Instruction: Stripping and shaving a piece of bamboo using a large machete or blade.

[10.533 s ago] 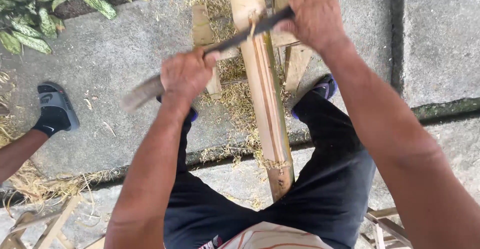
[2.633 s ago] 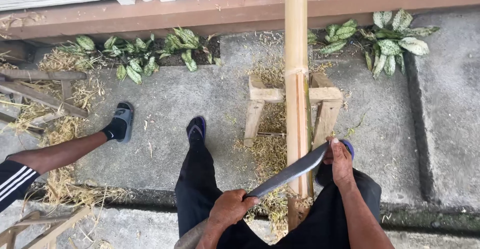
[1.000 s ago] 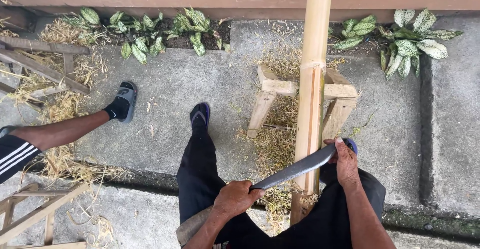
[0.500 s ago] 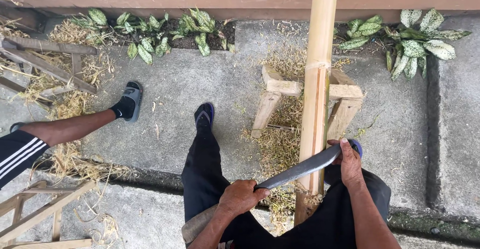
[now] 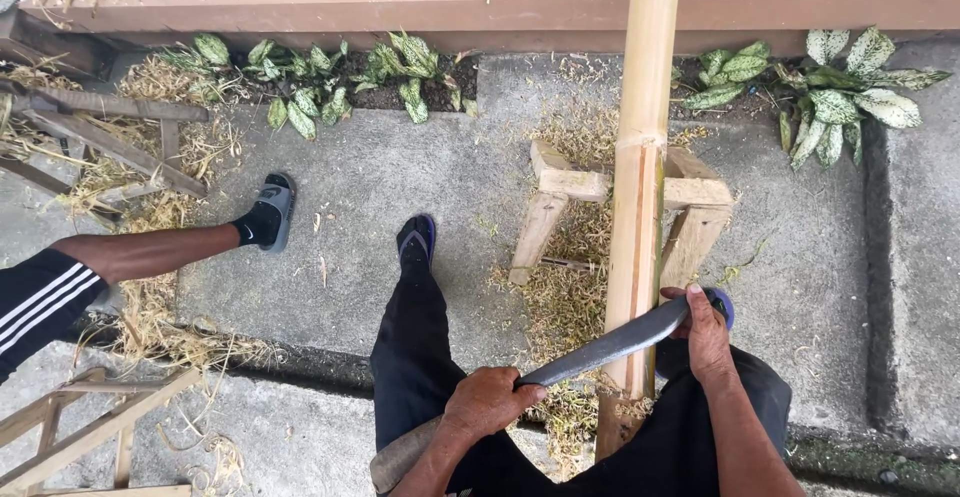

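Bamboo, pale yellow and long, is what the work turns on: the bamboo pole point(image 5: 640, 187) runs from the far wall toward the person, propped on a small wooden trestle point(image 5: 690, 197), with its near end down between the knees. Across it, low on the stalk, lies a long dark blade point(image 5: 610, 345). The left hand point(image 5: 490, 402) has its fingers clenched round the handle end, and the right hand point(image 5: 706, 335) presses down on the blade's far tip, fingers curled over the back of it. I judge this to be a shaving stroke, the edge set against the skin of the stalk with both hands bearing on it. The next move, as I read it, calls for even pressure from both sides and a steady draw along the pole, keeping the edge shallow so it peels rather than bites. Straw-coloured shavings point(image 5: 565, 302) litter the concrete floor point(image 5: 400, 187) beneath the trestle. Another person's leg point(image 5: 150, 252), in a sandal, stands well apart at the left.
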